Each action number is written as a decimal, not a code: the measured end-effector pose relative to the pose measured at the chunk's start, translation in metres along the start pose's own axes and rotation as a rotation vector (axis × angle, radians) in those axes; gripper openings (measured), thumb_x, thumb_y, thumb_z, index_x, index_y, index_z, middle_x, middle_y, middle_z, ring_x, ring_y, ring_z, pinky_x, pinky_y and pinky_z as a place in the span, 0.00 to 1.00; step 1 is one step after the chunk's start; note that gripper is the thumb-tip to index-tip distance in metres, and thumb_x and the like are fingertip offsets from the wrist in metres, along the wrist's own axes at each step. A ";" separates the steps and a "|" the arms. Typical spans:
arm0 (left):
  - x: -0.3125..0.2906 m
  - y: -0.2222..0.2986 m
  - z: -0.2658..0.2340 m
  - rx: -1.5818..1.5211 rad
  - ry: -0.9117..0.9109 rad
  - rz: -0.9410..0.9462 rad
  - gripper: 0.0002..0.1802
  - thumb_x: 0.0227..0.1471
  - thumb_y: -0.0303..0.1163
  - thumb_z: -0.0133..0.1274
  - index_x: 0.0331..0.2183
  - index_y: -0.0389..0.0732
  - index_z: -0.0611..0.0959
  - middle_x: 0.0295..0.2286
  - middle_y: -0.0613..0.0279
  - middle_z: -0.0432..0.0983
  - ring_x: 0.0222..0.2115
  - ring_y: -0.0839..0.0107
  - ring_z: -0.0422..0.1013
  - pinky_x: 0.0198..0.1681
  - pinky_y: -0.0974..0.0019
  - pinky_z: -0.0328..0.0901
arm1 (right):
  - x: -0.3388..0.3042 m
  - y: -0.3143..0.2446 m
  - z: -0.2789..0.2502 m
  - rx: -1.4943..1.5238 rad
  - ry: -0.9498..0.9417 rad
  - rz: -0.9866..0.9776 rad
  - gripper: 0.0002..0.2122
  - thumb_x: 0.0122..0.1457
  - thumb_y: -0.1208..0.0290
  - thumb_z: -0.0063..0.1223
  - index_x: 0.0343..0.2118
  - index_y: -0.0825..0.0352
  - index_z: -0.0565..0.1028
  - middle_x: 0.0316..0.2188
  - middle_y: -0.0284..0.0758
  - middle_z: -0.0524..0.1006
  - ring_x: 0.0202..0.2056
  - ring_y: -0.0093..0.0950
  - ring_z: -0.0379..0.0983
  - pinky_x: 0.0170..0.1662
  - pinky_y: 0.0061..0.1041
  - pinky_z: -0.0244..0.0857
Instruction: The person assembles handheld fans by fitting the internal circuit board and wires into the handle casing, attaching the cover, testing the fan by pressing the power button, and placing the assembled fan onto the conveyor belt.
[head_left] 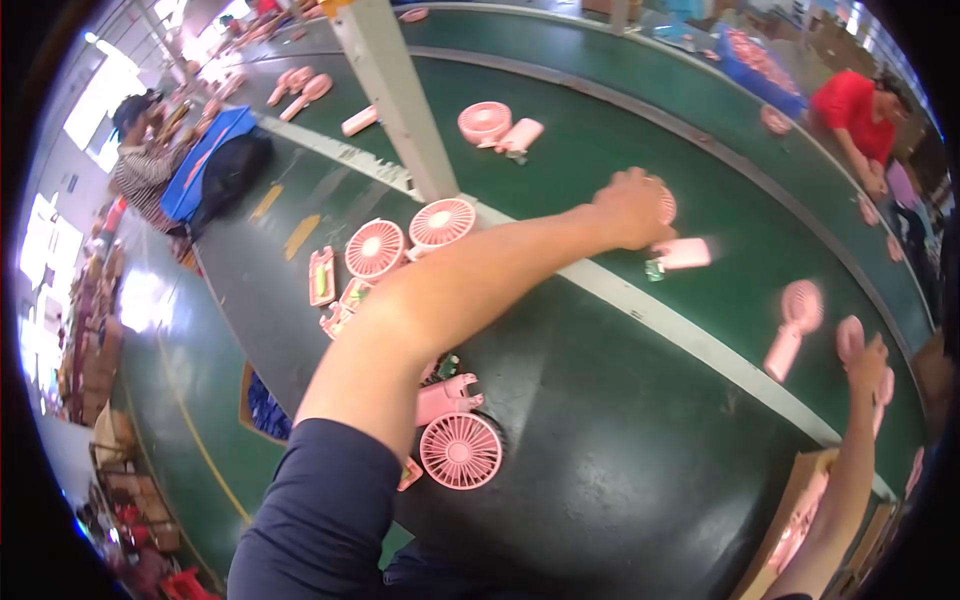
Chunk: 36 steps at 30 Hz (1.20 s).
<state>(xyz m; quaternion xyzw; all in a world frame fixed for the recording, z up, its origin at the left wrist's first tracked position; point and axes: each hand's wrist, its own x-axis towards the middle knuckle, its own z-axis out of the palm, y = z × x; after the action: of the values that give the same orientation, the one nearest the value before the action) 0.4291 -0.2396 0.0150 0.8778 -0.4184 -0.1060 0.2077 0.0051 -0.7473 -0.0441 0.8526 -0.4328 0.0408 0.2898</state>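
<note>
My left arm stretches over the table to the green conveyor belt (590,130). My left hand (630,208) closes over a pink handheld fan (667,206), whose pink handle piece (684,253) hangs beside it with a small green circuit board (655,269). Far right, a bare forearm from the lower edge appears to be mine. That right hand (866,365) closes on another pink fan (850,340), partly hidden by the fingers. Below my left arm lie a round pink fan grille (460,451) and a pink handle shell (446,399). Two more fan heads (375,249) lie beyond the elbow.
A metal post (395,100) rises at the belt's near edge. More pink fans (797,325) ride on the belt. A cardboard box (775,540) with pink parts stands at lower right. People work at far left (150,165) and far right (855,115).
</note>
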 end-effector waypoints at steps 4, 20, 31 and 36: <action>0.014 0.006 0.013 0.001 0.053 0.078 0.46 0.35 0.42 0.75 0.55 0.41 0.73 0.54 0.45 0.65 0.57 0.45 0.64 0.56 0.49 0.68 | 0.038 0.031 0.056 0.235 -0.218 0.020 0.30 0.65 0.56 0.52 0.63 0.72 0.64 0.53 0.57 0.75 0.53 0.55 0.73 0.55 0.46 0.68; -0.196 -0.017 -0.120 -0.999 0.257 0.153 0.57 0.36 0.37 0.72 0.64 0.32 0.62 0.58 0.46 0.64 0.60 0.55 0.64 0.62 0.57 0.62 | -0.010 0.010 -0.046 0.402 -0.160 0.081 0.32 0.64 0.51 0.51 0.65 0.67 0.64 0.55 0.56 0.74 0.56 0.54 0.71 0.58 0.47 0.64; -0.324 -0.148 -0.143 -0.419 0.675 -0.170 0.53 0.37 0.36 0.74 0.62 0.33 0.66 0.57 0.47 0.69 0.58 0.60 0.67 0.62 0.62 0.61 | -0.051 -0.015 -0.260 1.288 0.557 -0.075 0.31 0.67 0.60 0.55 0.67 0.71 0.61 0.64 0.41 0.67 0.63 0.31 0.64 0.66 0.28 0.56; -0.336 -0.192 -0.125 -0.286 0.607 -0.349 0.51 0.38 0.41 0.73 0.61 0.31 0.68 0.56 0.44 0.69 0.58 0.53 0.67 0.62 0.58 0.61 | -0.140 -0.141 -0.378 1.699 0.413 -0.319 0.30 0.65 0.65 0.55 0.67 0.69 0.61 0.61 0.39 0.68 0.58 0.30 0.69 0.60 0.27 0.63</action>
<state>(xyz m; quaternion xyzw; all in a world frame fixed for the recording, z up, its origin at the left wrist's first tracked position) 0.3959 0.1654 0.0437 0.8896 -0.1629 0.0679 0.4214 0.0939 -0.3827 0.1600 0.8056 -0.0715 0.4603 -0.3661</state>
